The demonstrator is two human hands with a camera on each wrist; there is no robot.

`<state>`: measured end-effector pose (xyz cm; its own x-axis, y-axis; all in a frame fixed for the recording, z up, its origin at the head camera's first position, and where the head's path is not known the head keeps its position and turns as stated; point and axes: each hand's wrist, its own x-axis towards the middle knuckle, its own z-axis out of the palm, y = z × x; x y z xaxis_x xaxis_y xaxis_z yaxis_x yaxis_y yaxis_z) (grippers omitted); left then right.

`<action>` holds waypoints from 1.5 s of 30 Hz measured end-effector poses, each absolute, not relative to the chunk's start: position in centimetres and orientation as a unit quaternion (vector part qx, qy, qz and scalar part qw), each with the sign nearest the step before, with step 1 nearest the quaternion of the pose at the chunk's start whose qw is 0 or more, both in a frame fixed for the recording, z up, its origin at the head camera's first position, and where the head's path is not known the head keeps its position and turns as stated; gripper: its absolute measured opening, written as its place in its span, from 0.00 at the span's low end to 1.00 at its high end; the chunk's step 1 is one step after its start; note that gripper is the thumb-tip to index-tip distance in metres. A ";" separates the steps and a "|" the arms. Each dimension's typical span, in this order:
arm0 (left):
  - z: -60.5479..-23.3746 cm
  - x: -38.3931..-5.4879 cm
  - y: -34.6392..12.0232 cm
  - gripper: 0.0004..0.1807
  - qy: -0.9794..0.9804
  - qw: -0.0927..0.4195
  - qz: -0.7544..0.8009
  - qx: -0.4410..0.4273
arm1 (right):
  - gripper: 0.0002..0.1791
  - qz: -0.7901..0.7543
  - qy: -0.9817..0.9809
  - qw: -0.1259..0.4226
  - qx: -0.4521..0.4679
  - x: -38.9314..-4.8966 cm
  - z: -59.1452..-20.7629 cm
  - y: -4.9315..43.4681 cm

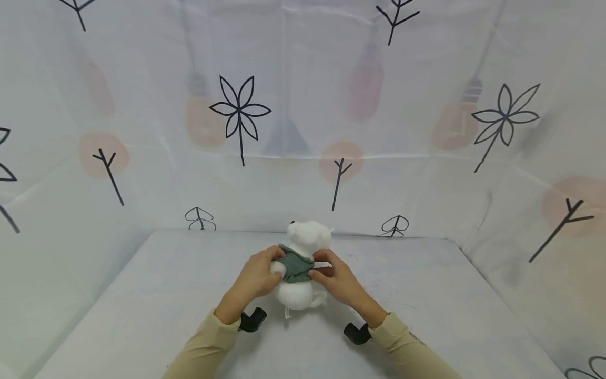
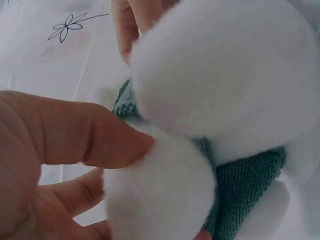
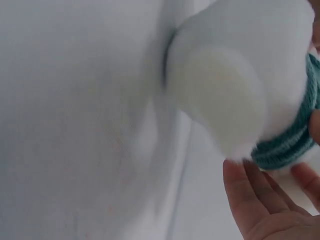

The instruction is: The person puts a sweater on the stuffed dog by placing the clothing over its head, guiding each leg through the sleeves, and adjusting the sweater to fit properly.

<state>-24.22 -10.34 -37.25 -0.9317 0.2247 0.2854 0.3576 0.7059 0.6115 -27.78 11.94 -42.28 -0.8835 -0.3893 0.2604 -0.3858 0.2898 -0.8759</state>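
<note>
A white stuffed animal (image 1: 307,237) in a green knitted vest (image 1: 296,266) sits at the middle of the white table, a small dark spot showing at the side of its head. My left hand (image 1: 258,273) holds it from the left. In the left wrist view, the left thumb (image 2: 120,145) presses on a round white limb (image 2: 160,190), with fingers behind it. From the other side, my right hand (image 1: 338,279) pinches the edge of the vest. The right wrist view shows the right fingers (image 3: 245,195) by the knitted edge (image 3: 285,147); part of that hand is cut off.
The white tabletop (image 1: 426,305) reaches back to a pale patterned cloth (image 1: 293,184) that hangs behind and along both sides. Black wrist devices (image 1: 253,319) sit below the hands. A small white tag (image 1: 287,313) hangs under the toy.
</note>
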 end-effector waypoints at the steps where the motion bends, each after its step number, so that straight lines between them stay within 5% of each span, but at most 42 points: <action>1: -37.2 -24.2 -10.3 0.19 -0.918 0.090 -0.352 -0.157 | 0.20 -0.547 0.802 0.001 -0.241 -27.7 -42.2 11.8; 7: -38.1 -24.2 -9.5 0.19 -0.903 0.129 -0.374 -0.167 | 0.20 -0.554 0.797 -0.039 -0.236 -25.8 -40.3 10.9; 16: -40.9 -26.0 -9.0 0.11 -0.849 0.190 -0.461 -0.179 | 0.20 -0.441 0.810 -0.251 -0.293 -27.0 -41.1 11.8; 23: -42.2 -26.1 -8.3 0.13 -0.880 0.286 -0.352 -0.141 | 0.20 -0.428 0.811 -0.220 -0.333 -27.6 -41.9 11.8; 29: -41.9 -25.9 -7.5 0.11 -0.850 0.336 -0.353 -0.200 | 0.17 -0.445 0.812 -0.203 -0.318 -27.8 -41.8 11.8; 38: -42.2 -25.5 -7.8 0.12 -0.899 0.196 -0.343 -0.189 | 0.14 -0.452 0.828 -0.119 -0.309 -27.8 -41.7 11.9; 45: -42.6 -26.2 -8.6 0.14 -0.895 0.197 -0.359 -0.176 | 0.15 -0.394 0.859 -0.136 -0.297 -28.5 -42.7 11.9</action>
